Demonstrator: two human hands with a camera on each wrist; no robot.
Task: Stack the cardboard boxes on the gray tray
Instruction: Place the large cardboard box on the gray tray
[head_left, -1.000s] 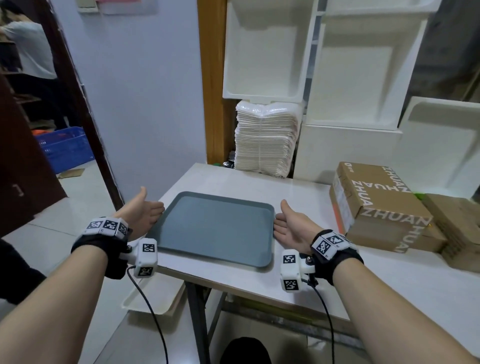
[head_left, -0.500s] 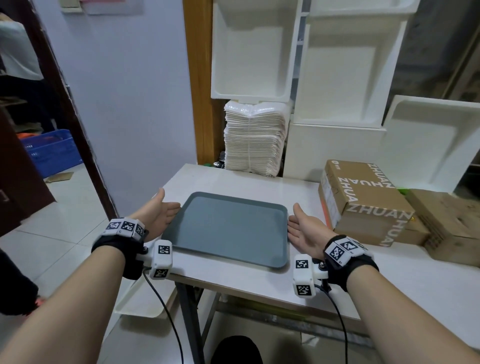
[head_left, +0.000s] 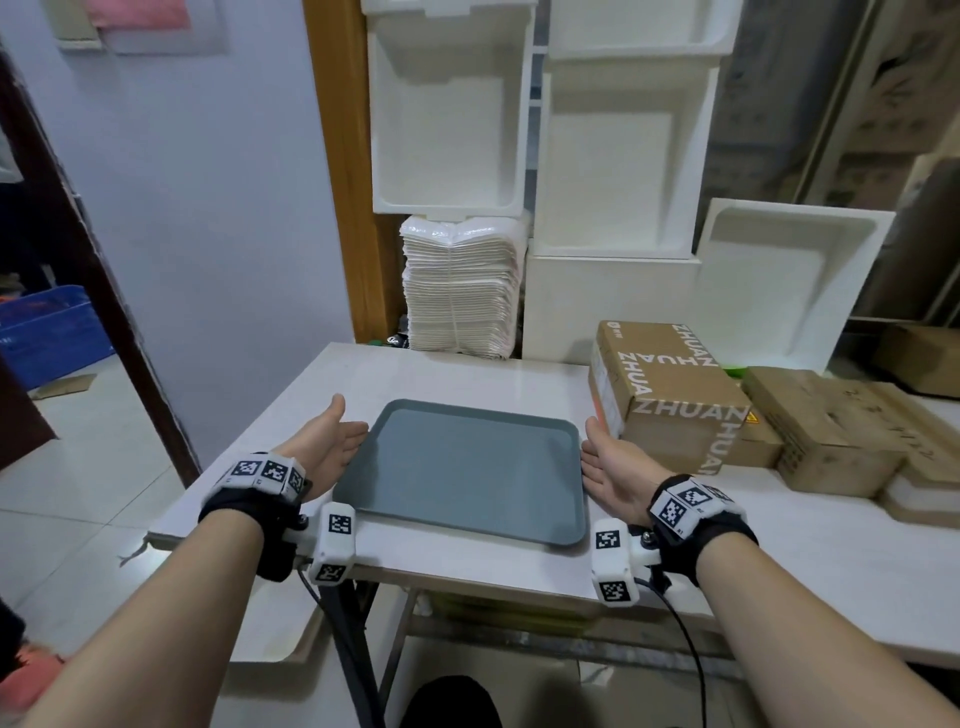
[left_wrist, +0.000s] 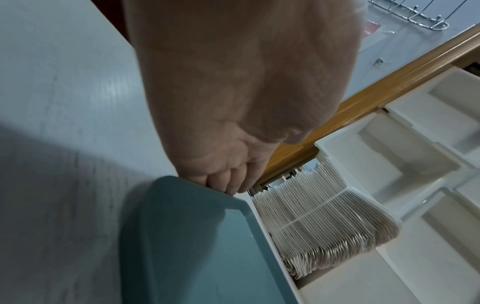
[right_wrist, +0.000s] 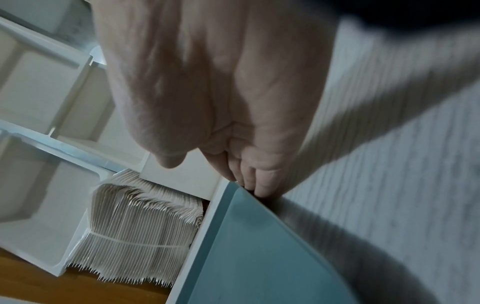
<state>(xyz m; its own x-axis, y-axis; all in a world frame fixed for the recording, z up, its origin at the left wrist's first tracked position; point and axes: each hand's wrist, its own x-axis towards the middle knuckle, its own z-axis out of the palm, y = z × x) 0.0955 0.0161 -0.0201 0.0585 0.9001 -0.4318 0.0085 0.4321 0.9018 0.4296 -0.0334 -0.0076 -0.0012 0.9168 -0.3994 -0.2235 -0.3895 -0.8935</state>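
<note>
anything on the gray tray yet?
Nothing: the gray tray shows a bare inside. The left hand and right hand touch its side rims. The printed cardboard box stands on the table, right of it.

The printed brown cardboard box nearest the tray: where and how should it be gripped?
Grip the printed brown cardboard box by its two long side faces, both hands coming from above and its near end. It looks too wide for one hand. Its left face, beside the gray plastic tray, is exposed; the plain cardboard box crowds its right.

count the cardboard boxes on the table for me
3 clearly: the printed box right of the gray tray, a smaller box beside it, and a plain box farther right. More may sit at the frame's right edge.
</note>
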